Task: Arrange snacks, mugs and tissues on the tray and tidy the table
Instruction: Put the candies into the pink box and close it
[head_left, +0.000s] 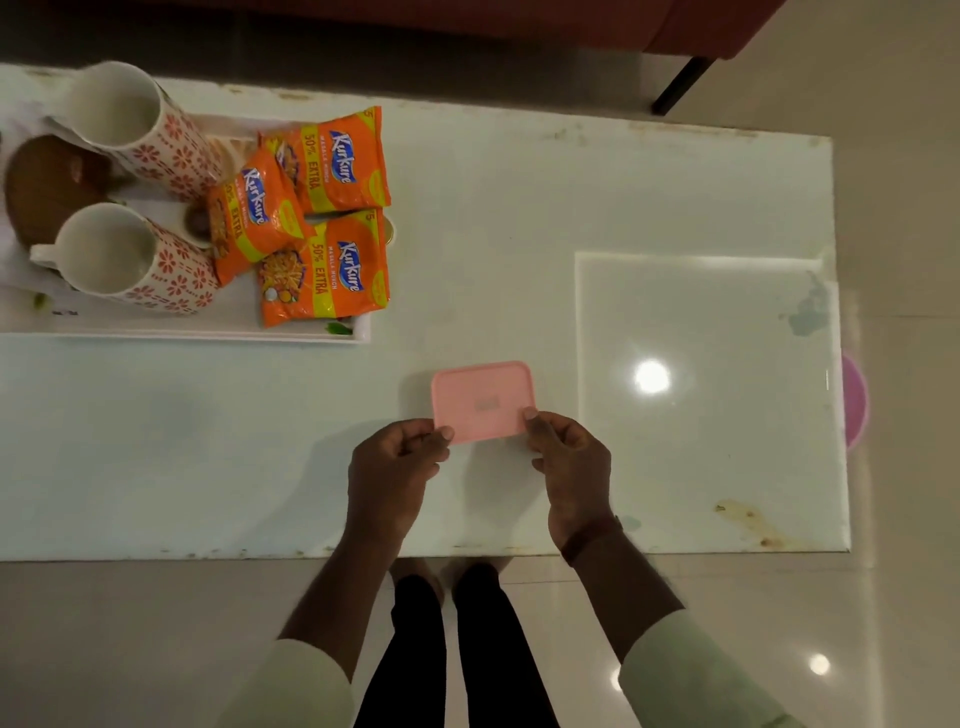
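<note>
A flat pink rectangular lid (480, 397) is held over the white table (208, 441) near its front edge. My left hand (397, 470) pinches its near left corner and my right hand (571, 467) pinches its near right corner. At the far left stands a white tray (234, 332). On it lie three orange snack packets (332, 166), overlapping, and two white mugs with red flowers, one at the back (140, 130) and one in front (130, 260), both tipped towards me. A brown round wooden piece (47, 182) sits behind the mugs.
A raised glossy white square panel (701, 389) covers the table's right part. A pink round object (854, 400) peeks out past the right edge. A dark red sofa (701, 26) with a black leg stands beyond the table. My legs are at the front edge.
</note>
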